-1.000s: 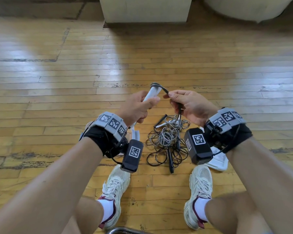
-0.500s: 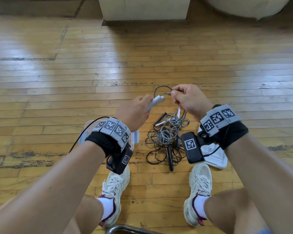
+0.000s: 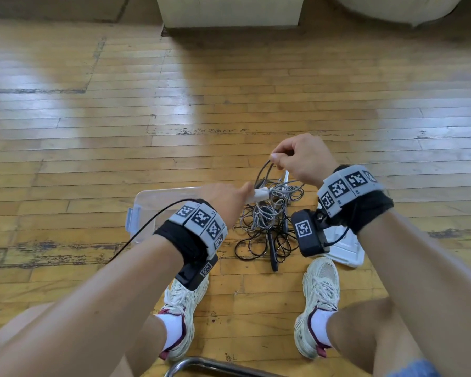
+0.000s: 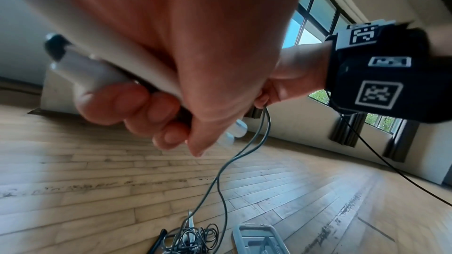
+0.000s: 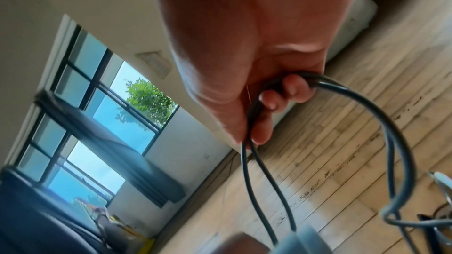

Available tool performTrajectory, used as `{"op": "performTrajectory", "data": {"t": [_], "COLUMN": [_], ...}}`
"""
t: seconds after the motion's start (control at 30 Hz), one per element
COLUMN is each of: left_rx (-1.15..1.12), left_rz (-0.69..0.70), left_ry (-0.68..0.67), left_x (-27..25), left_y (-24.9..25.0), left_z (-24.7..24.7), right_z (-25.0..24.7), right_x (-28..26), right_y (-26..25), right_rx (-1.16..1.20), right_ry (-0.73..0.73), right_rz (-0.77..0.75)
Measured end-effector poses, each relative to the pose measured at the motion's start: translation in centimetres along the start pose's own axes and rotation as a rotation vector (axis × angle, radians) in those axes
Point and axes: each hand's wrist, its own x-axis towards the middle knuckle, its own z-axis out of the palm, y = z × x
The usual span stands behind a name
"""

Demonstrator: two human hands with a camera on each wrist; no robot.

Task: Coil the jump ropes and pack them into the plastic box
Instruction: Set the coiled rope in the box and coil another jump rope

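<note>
1. My left hand [image 3: 223, 198] is wrapped round two white handles [image 4: 97, 61] of a jump rope; the left wrist view shows my fingers [image 4: 137, 105] curled under them and the thumb closed over the top.
2. One white handle end pokes out past my left knuckles toward the right hand [image 3: 303, 159] in the head view.
3. My right hand is raised a little above and beyond the left, pinching a loop of dark cord [image 5: 381, 107] between thumb and fingertips [image 5: 261, 134], with the other fingers curled in around it.
4. From that pinch two strands run down toward the handles, and the loop curves off the other way.
5. A strand of the cord hangs down from my hands to a tangled pile of ropes [image 3: 267, 221] on the wooden floor [image 3: 93, 148], just ahead of my shoes.
6. The pile holds grey and black cords mixed together, with a black handle [image 3: 273, 251] lying at its near edge.
7. The clear plastic box [image 3: 147, 202] sits open on the floor just left of the pile, partly hidden by my left wrist.
8. A white lid [image 3: 348, 251] lies flat on the floor right of the pile, behind my right wrist.
</note>
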Motion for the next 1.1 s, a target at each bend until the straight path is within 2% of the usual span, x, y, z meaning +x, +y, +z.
{"op": "performTrajectory", "data": {"t": [0.13, 0.23, 0.33, 0.43, 0.57, 0.77, 0.87, 0.93, 1.03, 1.1], "left_rx": [-0.171, -0.302, -0.300, -0.227, -0.069, 0.026, -0.011, -0.111, -0.212, -0.231], "left_rz": [-0.129, -0.182, -0.219, -0.219, -0.169, -0.076, -0.113, -0.191, -0.319, -0.345], "left_ry": [0.013, 0.041, 0.075, 0.107, 0.151, 0.141, 0.120, 0.130, 0.162, 0.178], "left_x": [0.2, 0.8, 1.0, 0.9, 0.8, 0.1, 0.2, 0.7, 1.2, 1.2], "left_y": [0.1, -0.8, -1.4, -1.4, -1.2, -0.2, 0.0, -0.3, -0.9, -1.1], "left_z": [0.3, 0.1, -0.3, -0.4, -0.2, 0.7, 1.0, 0.8, 0.3, 0.0], "right_z": [-0.1, 0.1, 0.2, 0.5, 0.9, 0.8, 1.2, 1.5, 2.0, 2.1], "right_x": [0.0, -0.1, -0.3, -0.7, -0.8, -0.1, -0.3, -0.5, -0.8, -0.9], "right_y": [-0.5, -0.5, -0.7, -1.4, -1.5, -0.8, -1.2, -1.3, -1.5, -1.8], "right_rx": [0.229, 0.305, 0.342, 0.446, 0.607, 0.191, 0.175, 0.223, 0.394, 0.482], "right_ry": [-0.021, -0.152, -0.331, -0.419, -0.363, -0.047, -0.042, -0.036, -0.061, -0.138], "right_rz": [0.118, 0.182, 0.242, 0.278, 0.354, 0.224, 0.192, 0.199, 0.230, 0.296]}}
